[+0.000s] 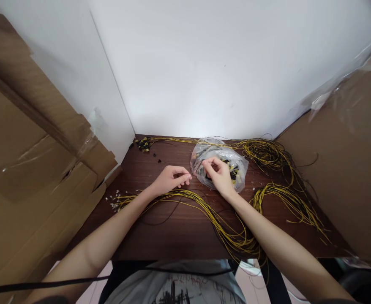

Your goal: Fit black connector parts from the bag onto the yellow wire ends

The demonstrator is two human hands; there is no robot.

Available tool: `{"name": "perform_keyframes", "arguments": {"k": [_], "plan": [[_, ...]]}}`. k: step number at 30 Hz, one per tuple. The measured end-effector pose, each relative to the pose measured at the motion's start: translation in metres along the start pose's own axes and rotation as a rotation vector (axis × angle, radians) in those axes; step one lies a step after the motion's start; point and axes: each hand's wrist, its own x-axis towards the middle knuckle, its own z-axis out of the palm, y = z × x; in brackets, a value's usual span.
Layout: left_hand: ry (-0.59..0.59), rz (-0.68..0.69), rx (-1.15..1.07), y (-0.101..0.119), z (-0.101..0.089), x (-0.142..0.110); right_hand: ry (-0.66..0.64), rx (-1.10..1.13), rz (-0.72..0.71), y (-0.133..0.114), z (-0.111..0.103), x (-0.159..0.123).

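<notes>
My left hand hovers over the middle of the table, thumb and fingertips pinched together; whatever lies between them is too small to make out. Just right of it, my right hand is also closed in a pinch, above a clear plastic bag. Its fingertips hide what they hold, if anything. Black and yellow small parts show inside the bag, partly covered by my hand. Below both hands runs a bundle of yellow and black wires, with small white connectors at its left end. My forearms cross over the bundle.
Black and yellow connectors sit at the back left, their wires running along the wall to a tangled coil. Another wire bundle lies at right. Cardboard borders the left side, a cardboard panel the right. Small black pieces lie loose.
</notes>
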Motion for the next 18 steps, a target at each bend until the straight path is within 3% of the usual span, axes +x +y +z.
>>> {"name": "perform_keyframes", "arguments": {"k": [4,7,18], "plan": [[0.039,0.026,-0.004,0.0013,-0.0008,0.0004,-0.235,-0.183,-0.122,-0.0024,0.0034,-0.0050],[0.069,0.050,0.001,0.0033,-0.0012,0.0004,-0.318,-0.262,-0.177,-0.0042,0.0046,-0.0071],[0.051,0.027,0.101,0.0038,-0.0001,-0.0002,-0.261,-0.001,-0.071,-0.0033,0.0051,-0.0047]]}}
